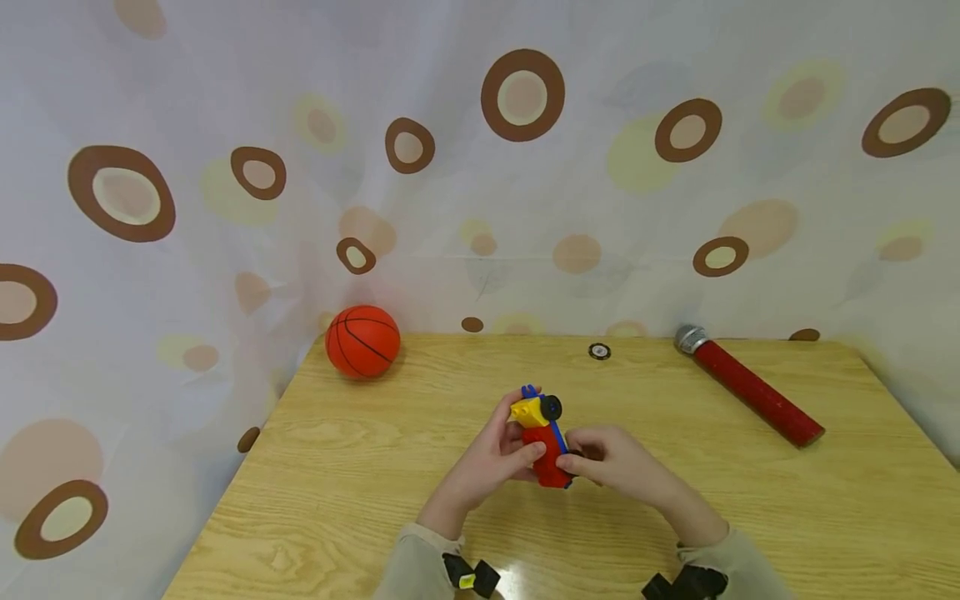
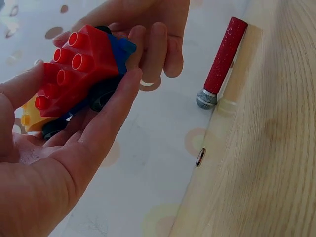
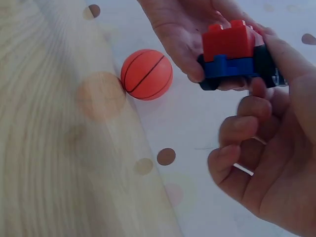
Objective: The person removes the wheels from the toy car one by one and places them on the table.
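Note:
Above the table, both hands are on a toy building-block car (image 1: 551, 471) with a red studded block, a yellow block, a blue base and black wheels. My left hand (image 1: 474, 473) holds it, thumb against the red block (image 2: 81, 61) and fingers along the wheel side. At the end away from the yellow block, my right hand (image 1: 633, 473) pinches the car near a wheel, its other fingers curled. In the right wrist view, a blue hitch-like tab (image 3: 220, 65) sticks out below the red studs. Part of the far wheel side is hidden by the fingers.
An orange basketball (image 1: 363, 342) sits at the table's back left. Near the back edge lies a small black-and-white round chip (image 1: 599, 352). A red toy microphone (image 1: 757, 392) with a silver head lies at the right. A patterned curtain (image 1: 450, 208) hangs behind the wooden table (image 1: 300, 492).

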